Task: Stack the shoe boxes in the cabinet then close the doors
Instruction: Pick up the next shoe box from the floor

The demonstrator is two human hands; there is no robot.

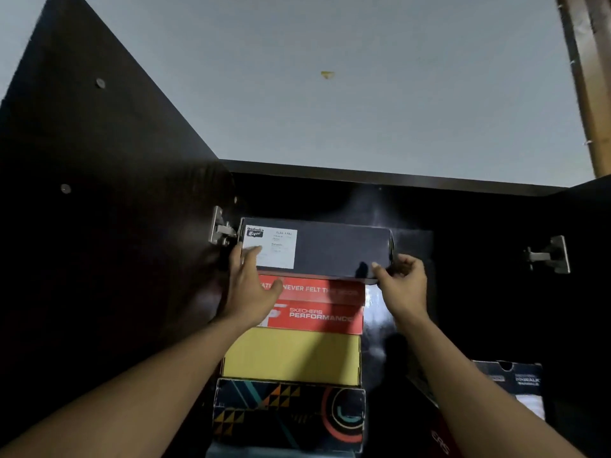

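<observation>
On my far left the cabinet's left door [99,180] stands swung wide open, dark, with two small round fittings on its inner face and a metal hinge [221,230] at the cabinet's left edge. Just beside that hinge my left hand [251,285] lies flat and spread against the front of the dark navy box [330,249], fingers over the lower left corner of its white label [269,247], thumb splayed out across the red box below. It presses rather than grips.

The navy box sits on top of the stack, against the left side of the cabinet interior, close under the cabinet's top edge [380,176]. Under it I see the red box [317,309] with white lettering, then the yellow box [291,357], then the patterned dark box [291,414] with triangles and a ring design. All four are stacked flush, fronts toward me.

My right hand [401,279] is at the navy box's lower right corner, thumb on the front face and fingers curled round the right end, pinching that corner.

Further right, in the lower right part of the cabinet, another dark box [515,385] rests tilted, apart from the stack. Above it a second hinge [550,254] marks the right edge, where the right door [591,226] is open too.
</observation>
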